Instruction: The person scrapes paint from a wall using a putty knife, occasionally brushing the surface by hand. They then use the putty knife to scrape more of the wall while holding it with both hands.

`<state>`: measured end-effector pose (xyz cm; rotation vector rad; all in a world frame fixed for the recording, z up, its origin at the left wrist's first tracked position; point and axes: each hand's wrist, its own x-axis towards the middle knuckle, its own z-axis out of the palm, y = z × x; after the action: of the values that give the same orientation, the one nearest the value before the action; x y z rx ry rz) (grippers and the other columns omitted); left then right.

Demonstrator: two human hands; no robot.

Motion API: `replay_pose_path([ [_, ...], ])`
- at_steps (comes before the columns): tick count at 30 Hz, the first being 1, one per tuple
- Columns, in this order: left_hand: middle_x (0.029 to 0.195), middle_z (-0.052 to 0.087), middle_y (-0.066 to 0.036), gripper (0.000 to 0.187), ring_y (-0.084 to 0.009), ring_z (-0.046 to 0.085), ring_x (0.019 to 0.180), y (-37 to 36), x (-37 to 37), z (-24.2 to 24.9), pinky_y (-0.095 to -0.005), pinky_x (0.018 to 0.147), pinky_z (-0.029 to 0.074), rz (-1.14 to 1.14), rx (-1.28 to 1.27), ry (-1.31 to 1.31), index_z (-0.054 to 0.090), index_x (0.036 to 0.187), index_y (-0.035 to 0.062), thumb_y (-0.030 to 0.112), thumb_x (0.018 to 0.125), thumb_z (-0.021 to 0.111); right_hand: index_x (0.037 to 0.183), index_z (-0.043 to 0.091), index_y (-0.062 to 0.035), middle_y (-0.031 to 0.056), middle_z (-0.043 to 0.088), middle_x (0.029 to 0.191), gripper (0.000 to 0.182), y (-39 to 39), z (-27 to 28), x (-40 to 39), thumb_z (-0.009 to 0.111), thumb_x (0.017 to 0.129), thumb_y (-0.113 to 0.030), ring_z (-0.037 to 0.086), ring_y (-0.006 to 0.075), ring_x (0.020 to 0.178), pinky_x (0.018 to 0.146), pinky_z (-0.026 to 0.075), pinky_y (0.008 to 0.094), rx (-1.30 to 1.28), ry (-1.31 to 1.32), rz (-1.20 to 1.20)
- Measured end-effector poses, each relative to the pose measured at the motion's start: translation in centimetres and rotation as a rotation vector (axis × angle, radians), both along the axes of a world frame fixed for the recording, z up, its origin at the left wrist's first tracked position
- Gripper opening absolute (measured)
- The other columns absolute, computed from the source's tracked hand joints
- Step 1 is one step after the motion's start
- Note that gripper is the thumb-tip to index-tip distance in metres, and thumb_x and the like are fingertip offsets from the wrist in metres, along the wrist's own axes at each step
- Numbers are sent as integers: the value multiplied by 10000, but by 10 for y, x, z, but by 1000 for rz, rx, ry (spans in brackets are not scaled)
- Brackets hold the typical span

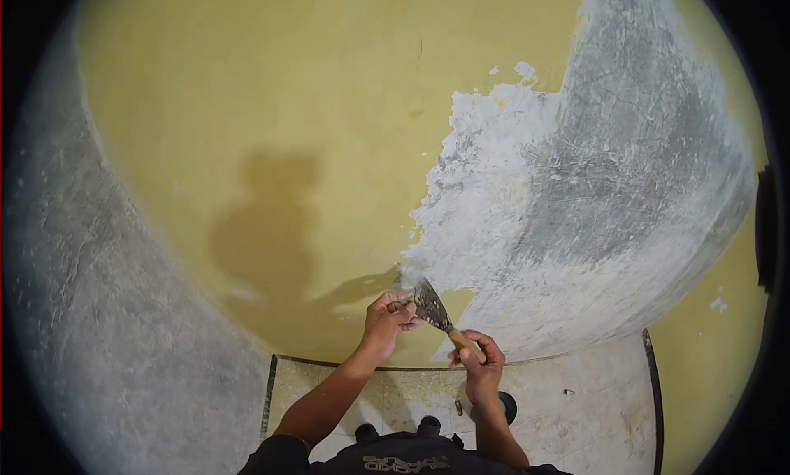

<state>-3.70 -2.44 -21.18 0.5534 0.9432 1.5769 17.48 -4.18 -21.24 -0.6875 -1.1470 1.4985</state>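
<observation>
A paint scraper (429, 304) with a wooden handle is in my right hand (483, 361), whose fingers close round the handle. Its broad, dark blade is speckled with pale residue and points up and left at the wall. My left hand (390, 320) is beside the blade's left edge, fingers bent together in a pinch; what they hold, if anything, does not show. Behind the blade, yellow paint (346, 187) meets a ragged-edged patch of scraped white and grey plaster (494, 179).
Bare grey wall (107, 269) curves down the left. Below, the tiled floor (576, 401) is bordered by dark strips. A dark round object (508, 407), partly behind my right forearm, and a few small objects lie on it. My shadow (280, 212) falls on the yellow paint.
</observation>
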Motion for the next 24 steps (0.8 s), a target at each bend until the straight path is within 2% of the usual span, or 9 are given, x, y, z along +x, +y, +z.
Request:
replay_pose_path([
  [1,818,637,-49,262,-180,666,695,0,-2,1,-311,650,548,-21,22,70,530,1065,38,48,851,682,1246,507,-8,106,634,933,453,-2,4,-2,704,843,-73,633,171,710,590,533,278,33,-57,-39],
  [2,825,643,-57,243,-173,665,688,1,-3,3,-302,638,550,-41,44,137,545,1058,30,40,854,676,1246,507,-8,106,634,933,453,-3,8,-4,704,843,-73,633,171,710,590,533,278,33,-56,-54],
  [5,912,666,-85,280,-160,666,735,2,0,9,-289,638,554,-143,67,303,564,1136,21,36,871,654,1350,426,2,44,627,790,529,-3,12,-7,654,880,-78,592,85,637,544,485,245,9,-510,110],
  [8,1039,646,-131,416,-167,668,796,11,-6,18,-260,640,550,-135,197,415,494,1283,12,9,882,605,1380,406,-26,22,594,740,525,11,4,-24,617,903,-83,554,73,572,523,472,237,105,-506,86],
  [9,1133,635,-133,487,-153,662,824,12,-10,30,-255,675,549,-63,242,548,467,1335,46,49,874,625,1390,406,-45,19,578,696,498,14,13,-31,581,931,-129,529,82,549,513,450,241,140,-513,30],
  [13,1130,649,-125,485,-140,650,850,23,-27,50,-265,700,536,253,252,835,505,1301,37,145,860,676,1376,408,-46,51,565,664,464,53,42,-61,549,955,-179,495,103,523,507,429,253,216,-536,-81],
  [16,1014,665,-66,350,-124,627,884,25,-23,58,-248,709,508,187,223,896,584,1192,21,211,905,646,1267,487,-26,83,548,635,358,88,54,-83,535,972,-223,469,118,501,488,399,276,453,-538,-215],
  [19,920,667,-46,356,-127,628,853,62,-15,43,-256,701,513,121,212,660,638,1094,24,346,953,580,946,571,2,105,549,587,261,114,56,-100,546,975,-256,450,130,481,464,370,311,416,-488,-265],
  [24,856,656,-61,474,-106,618,749,84,-7,62,-283,707,522,43,237,350,641,954,-19,440,966,527,871,590,7,102,555,547,278,119,57,-103,534,981,-242,496,148,452,455,384,304,397,-520,-231],
])
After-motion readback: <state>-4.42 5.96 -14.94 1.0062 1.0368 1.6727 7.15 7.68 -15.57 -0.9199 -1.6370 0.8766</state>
